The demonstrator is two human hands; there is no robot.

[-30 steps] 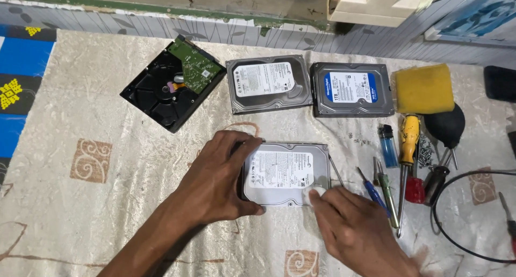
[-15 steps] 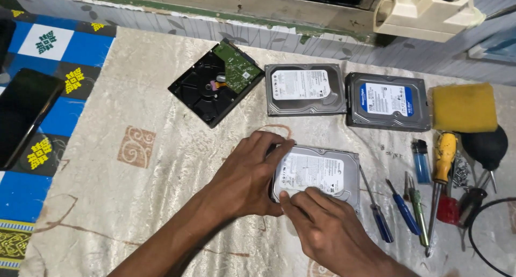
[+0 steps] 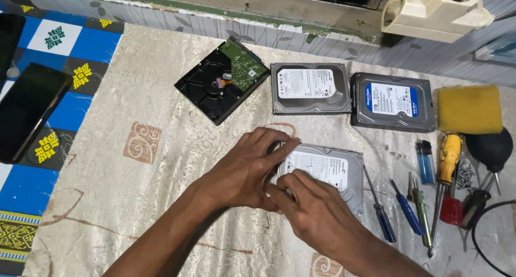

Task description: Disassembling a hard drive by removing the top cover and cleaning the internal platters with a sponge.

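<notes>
Both your hands are on the silver hard drive (image 3: pixel 328 172), which lies flat on the cream cloth of the counter (image 3: pixel 161 202), a bit right of centre and toward the near edge.

Left hand (image 3: pixel 244 172): fingers curled over the drive's left end, tips on its top-left corner. Palm rests on the cloth beside it. Holding the drive down rather than lifting it.

Right hand (image 3: pixel 317 212): lies over the drive's near-left corner, fingers pressed together on the white label. Can't tell whether it pinches anything small; the fingertips are packed too tight to see.

Around it:
- Black opened drive (image 3: pixel 215 89) with a green circuit board (image 3: pixel 244 67) lying tilted on it, toward the far edge, left of centre.
- Grey drive (image 3: pixel 310 88) just right of that, and a blue-label drive (image 3: pixel 392 101) beside it, close but apart.
- Yellow sponge (image 3: pixel 469 109) at the right edge.
- Tool row right of the silver drive: blue screwdrivers (image 3: pixel 395 212), a green one (image 3: pixel 422 218), a yellow-handled one (image 3: pixel 447 164), a blue lighter (image 3: pixel 425 161), a black air blower (image 3: pixel 489 148), red-handled pliers (image 3: pixel 457 207).
- A few loose screws (image 3: pixel 398 155) between the blue-label drive and the lighter.
- Dark phone (image 3: pixel 29 110) off the cloth on the blue patterned mat at the left edge.
</notes>
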